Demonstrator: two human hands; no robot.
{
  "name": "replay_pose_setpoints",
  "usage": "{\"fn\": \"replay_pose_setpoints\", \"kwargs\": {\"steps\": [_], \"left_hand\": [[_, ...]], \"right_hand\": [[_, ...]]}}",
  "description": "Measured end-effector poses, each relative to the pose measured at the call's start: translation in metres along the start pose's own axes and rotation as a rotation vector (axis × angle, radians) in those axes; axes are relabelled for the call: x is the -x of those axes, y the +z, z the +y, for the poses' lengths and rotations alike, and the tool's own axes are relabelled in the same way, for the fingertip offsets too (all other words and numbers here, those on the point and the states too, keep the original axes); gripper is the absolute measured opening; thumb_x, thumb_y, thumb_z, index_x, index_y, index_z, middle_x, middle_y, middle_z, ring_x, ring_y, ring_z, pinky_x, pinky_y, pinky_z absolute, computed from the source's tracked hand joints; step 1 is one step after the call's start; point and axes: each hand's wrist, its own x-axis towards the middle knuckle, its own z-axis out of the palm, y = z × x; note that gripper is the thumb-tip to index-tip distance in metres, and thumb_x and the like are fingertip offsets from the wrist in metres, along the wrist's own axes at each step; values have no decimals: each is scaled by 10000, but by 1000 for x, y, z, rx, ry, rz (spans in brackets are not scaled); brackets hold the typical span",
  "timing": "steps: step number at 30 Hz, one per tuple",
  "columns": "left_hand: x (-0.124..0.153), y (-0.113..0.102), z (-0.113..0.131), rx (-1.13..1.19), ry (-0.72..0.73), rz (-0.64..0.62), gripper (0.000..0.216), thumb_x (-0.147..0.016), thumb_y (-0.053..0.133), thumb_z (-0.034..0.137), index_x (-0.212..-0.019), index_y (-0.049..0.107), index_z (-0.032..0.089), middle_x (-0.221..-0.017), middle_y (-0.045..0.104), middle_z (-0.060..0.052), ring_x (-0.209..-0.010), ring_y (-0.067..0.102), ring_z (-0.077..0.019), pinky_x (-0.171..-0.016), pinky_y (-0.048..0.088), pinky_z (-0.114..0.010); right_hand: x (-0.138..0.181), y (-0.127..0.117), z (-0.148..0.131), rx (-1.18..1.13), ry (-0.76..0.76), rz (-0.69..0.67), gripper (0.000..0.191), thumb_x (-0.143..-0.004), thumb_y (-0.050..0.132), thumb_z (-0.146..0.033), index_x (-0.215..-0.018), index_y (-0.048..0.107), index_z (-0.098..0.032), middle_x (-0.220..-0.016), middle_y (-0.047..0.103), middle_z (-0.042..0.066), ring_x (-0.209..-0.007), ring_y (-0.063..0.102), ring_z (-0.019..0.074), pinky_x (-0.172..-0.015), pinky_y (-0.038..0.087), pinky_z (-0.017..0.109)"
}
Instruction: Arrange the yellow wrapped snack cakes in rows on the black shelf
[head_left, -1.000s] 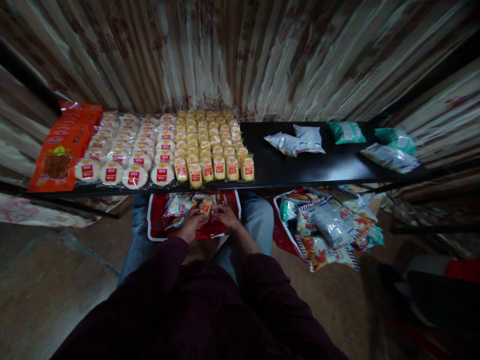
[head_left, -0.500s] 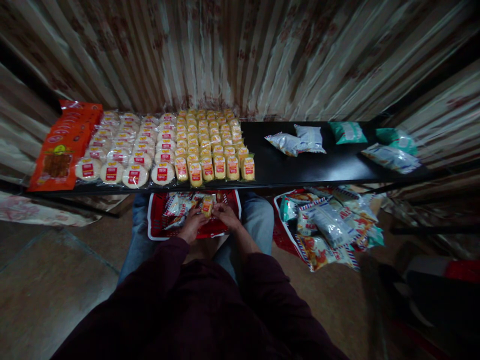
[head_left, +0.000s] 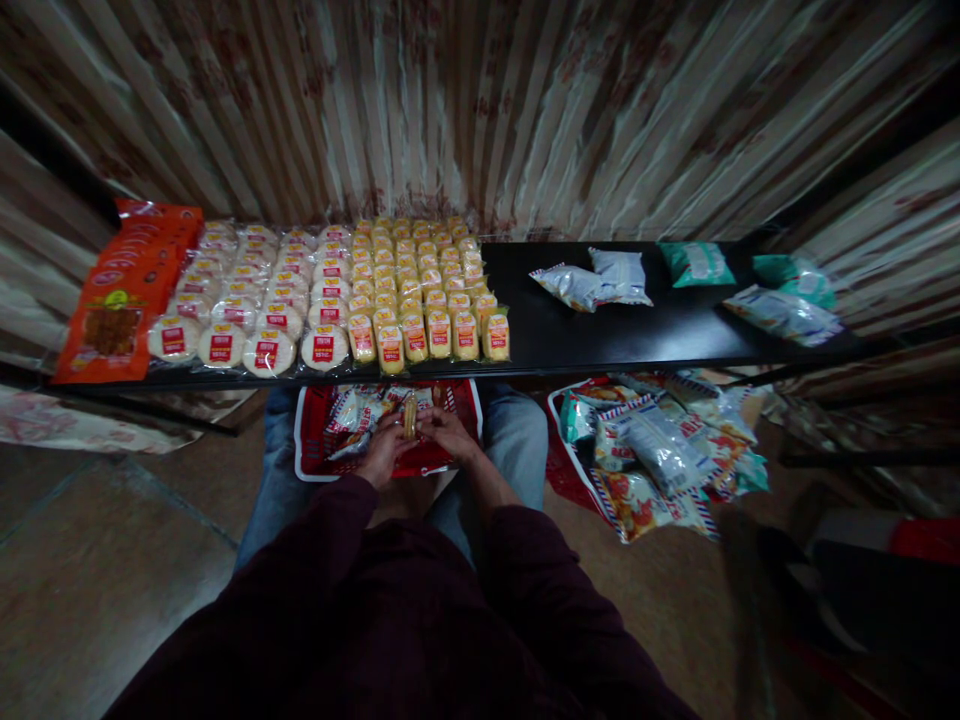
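Between my hands is a small yellow snack in a clear wrapper (head_left: 410, 414), held over a red basket with a white rim (head_left: 300, 440). My left hand (head_left: 383, 450) grips it from the left, fingers closed. From the other side my right hand (head_left: 447, 434) has its fingers closed against the same packet. Its red and orange label is turned out of sight. White and blue snack bags (head_left: 352, 415) lie inside the basket, partly covered by my hands. The basket rests across my knees, below the shelf edge.
On the black shelf (head_left: 525, 345) stand rows of wrapped yellow snacks (head_left: 439, 332), wrapped round white crackers (head_left: 270, 350) and orange packets (head_left: 112, 330). Farther right lie silver bags (head_left: 619, 275) and green bags (head_left: 696, 264). A second basket (head_left: 556, 405), heaped with bags, is at my right.
The yellow snack has been turned between my hands, so its label no longer faces me. My right hand has shifted slightly left. Shelf goods remain in place.
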Motion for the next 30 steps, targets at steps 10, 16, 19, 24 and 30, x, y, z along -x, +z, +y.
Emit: {"fn": "replay_pose_setpoints", "kwargs": {"steps": [10,16,19,24,30], "left_hand": [[-4,-6,-1,58,-102,-44,254,-798,629,245,-1031,575,158,-842,681,-63,-642,669,-154,-695,577,-338],[-8,-6,0,81,-153,35,247,-836,597,289,-1036,606,144,-821,682,-76,-650,662,-157,-712,563,-333],[-7,-5,0,75,-155,44,247,-838,595,291,-1035,607,142,-820,679,-76,-648,660,-159,-709,562,-332],[1,-1,-1,-14,-23,5,307,-815,604,227,-1118,595,179,-885,686,-59,-638,643,-135,-668,556,-294],[9,5,-1,-141,109,-41,418,-794,645,275,-1208,595,250,-1164,653,-79,-801,652,-157,-644,539,-251]], "right_hand": [[2,0,0,-2,-20,-78,233,-692,685,-319,-878,673,-180,-761,654,-6,-652,568,106,-653,468,239],[0,1,1,-12,-21,-64,258,-672,711,-347,-864,677,-177,-721,654,-12,-651,581,114,-635,476,240],[1,0,1,24,-14,-51,251,-667,716,-345,-855,683,-184,-721,661,-10,-648,586,119,-649,482,253],[2,0,-1,59,-9,-39,270,-688,704,-399,-861,683,-193,-780,687,11,-706,617,151,-726,499,303],[7,0,-7,84,-56,-31,355,-720,654,-507,-850,673,-177,-840,697,29,-811,638,177,-838,484,334]]}}
